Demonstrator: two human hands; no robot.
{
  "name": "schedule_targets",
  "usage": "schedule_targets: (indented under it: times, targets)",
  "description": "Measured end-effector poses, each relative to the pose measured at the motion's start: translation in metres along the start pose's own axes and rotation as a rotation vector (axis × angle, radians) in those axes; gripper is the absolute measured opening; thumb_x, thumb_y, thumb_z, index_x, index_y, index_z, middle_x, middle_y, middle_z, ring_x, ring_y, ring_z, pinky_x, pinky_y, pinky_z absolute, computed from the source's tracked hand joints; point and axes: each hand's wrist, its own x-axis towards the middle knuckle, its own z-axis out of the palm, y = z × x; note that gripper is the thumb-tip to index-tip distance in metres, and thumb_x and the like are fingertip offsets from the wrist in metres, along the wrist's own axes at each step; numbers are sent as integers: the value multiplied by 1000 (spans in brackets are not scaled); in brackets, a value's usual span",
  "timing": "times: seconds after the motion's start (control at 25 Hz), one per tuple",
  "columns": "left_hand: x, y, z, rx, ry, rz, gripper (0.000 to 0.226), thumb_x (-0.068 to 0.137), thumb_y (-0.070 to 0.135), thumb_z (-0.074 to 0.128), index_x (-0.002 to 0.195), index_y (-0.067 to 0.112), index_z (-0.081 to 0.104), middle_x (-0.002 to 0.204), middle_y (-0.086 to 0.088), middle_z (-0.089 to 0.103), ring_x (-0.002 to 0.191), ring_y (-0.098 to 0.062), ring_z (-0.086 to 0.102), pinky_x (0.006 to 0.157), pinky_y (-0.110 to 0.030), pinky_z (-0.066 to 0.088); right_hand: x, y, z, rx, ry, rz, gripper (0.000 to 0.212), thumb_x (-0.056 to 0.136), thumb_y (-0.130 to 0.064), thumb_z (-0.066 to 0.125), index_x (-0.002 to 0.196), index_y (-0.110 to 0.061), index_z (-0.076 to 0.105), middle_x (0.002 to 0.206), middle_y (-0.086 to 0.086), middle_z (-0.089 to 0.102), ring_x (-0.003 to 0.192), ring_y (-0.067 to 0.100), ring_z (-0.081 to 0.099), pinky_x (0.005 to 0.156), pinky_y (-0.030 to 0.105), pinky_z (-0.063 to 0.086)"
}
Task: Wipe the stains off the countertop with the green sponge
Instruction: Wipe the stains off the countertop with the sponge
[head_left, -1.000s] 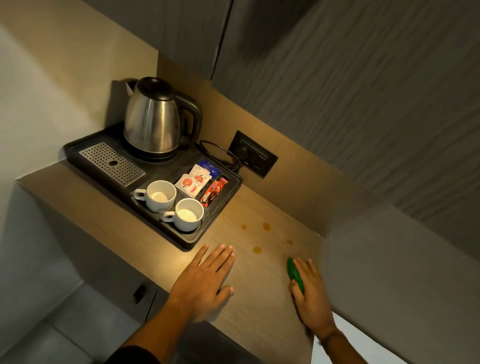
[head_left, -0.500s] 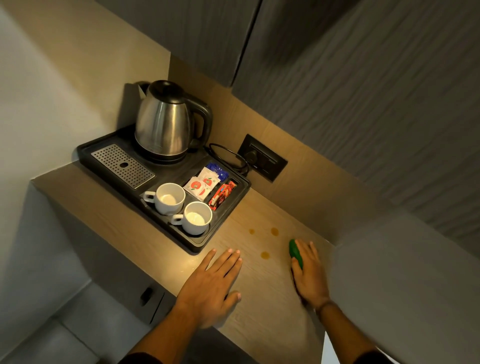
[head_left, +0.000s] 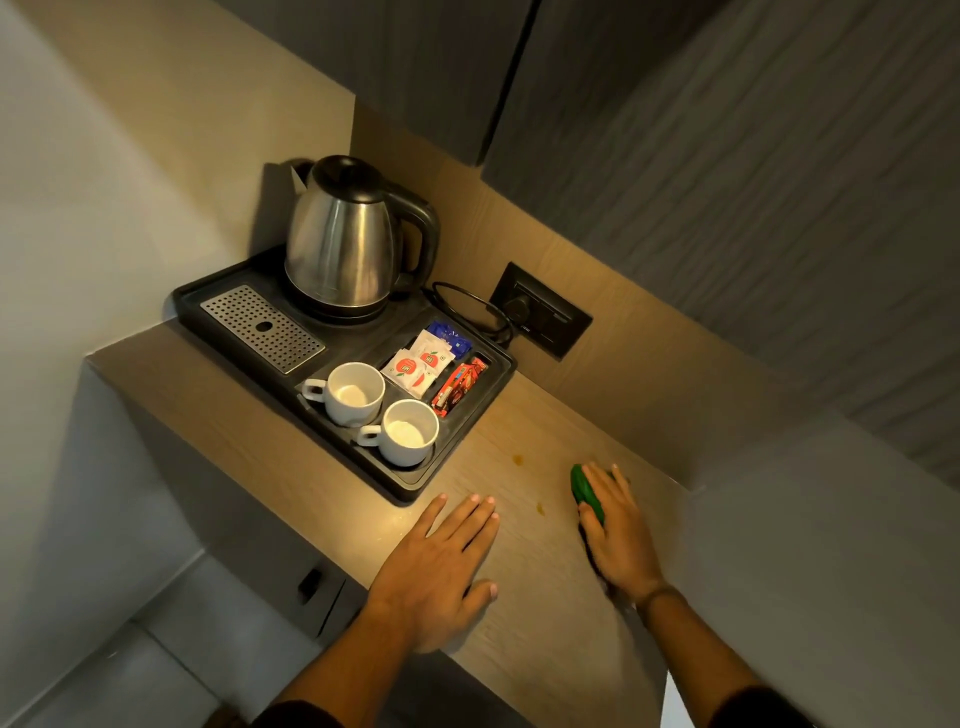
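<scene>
The wooden countertop (head_left: 540, 582) carries small orange-brown stains: one stain (head_left: 517, 459) near the tray's corner and another stain (head_left: 540, 510) just left of the sponge. My right hand (head_left: 615, 530) presses flat on the green sponge (head_left: 586, 491), whose left edge shows from under my fingers. It sits close to the back right corner. My left hand (head_left: 441, 561) lies flat and spread on the counter's front part, holding nothing.
A black tray (head_left: 400, 480) at the left holds a steel kettle (head_left: 343, 244), two white cups (head_left: 358, 392), sachets (head_left: 421, 364) and a drip grille. A wall socket (head_left: 540, 310) with a cord sits behind. Walls close the counter at back and right.
My right hand has slid the sponge away from me and across the stains near the back wall; fewer stains show now. My left hand has stayed flat in place.
</scene>
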Motion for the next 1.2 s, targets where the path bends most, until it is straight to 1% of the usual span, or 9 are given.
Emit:
schedule_targets:
  times: [0.08,0.28,0.4,0.52,0.64,0.76,0.88,1.0,1.2]
  targets:
    - [0,-1,1,-3,-2,0,75,106,63,20,163,20,-1,174,-1,-4,156,-16,-14,128,-53,-4,22,-34,11,-11,1,15,57,103,-14,58,156,-20,40,164,-2,34,157,28,19,128,50,15]
    - [1,-1,0,4,-12,-1,75,105,63,19,163,19,-1,174,-2,-3,157,-17,-14,128,-55,3,-58,-18,19,-53,-136,-277,65,101,-30,45,161,-40,21,170,-15,24,159,12,6,128,47,8]
    - [0,-1,1,4,-6,0,75,105,63,19,163,20,-1,174,-1,-4,156,-17,-15,128,-54,0,-20,-14,4,-13,-75,-127,60,103,-19,55,158,-28,35,167,-4,33,159,22,12,127,56,20]
    - [1,-2,2,1,8,-5,75,105,63,21,163,20,2,174,-1,-2,157,-17,-12,128,-53,0,52,-58,13,-37,-32,-1,57,103,-14,57,157,-18,37,166,5,34,157,30,16,127,56,15]
    - [1,-1,3,10,15,-3,75,106,63,22,163,19,4,174,-2,0,157,-17,-10,128,-54,2,47,-80,33,-49,-134,-200,61,103,-22,52,160,-24,31,168,2,32,158,24,12,129,52,8]
    - [1,-2,4,12,22,-3,74,106,63,22,163,19,3,174,-2,0,157,-17,-11,128,-54,1,-3,-40,21,-80,-179,-362,63,101,-31,45,161,-32,26,169,-6,29,159,16,6,128,47,6]
    - [1,-3,6,2,28,-1,74,106,63,22,163,20,2,174,-1,0,157,-16,-11,128,-52,-2,23,-17,5,-36,-113,-198,58,102,-23,51,159,-24,35,167,0,34,158,24,13,127,55,18]
    - [2,-4,8,1,40,-1,74,106,64,23,163,21,4,174,0,2,157,-16,-9,128,-50,-4,76,-52,15,-38,-48,-15,56,104,-17,55,157,-17,38,165,6,36,157,30,17,126,56,18]
    - [3,-4,10,-5,52,-2,75,105,63,26,163,20,8,174,-2,7,158,-17,-4,128,-52,2,-16,-43,30,-82,-170,-323,64,103,-30,48,162,-36,22,170,-11,23,159,15,5,128,49,7]
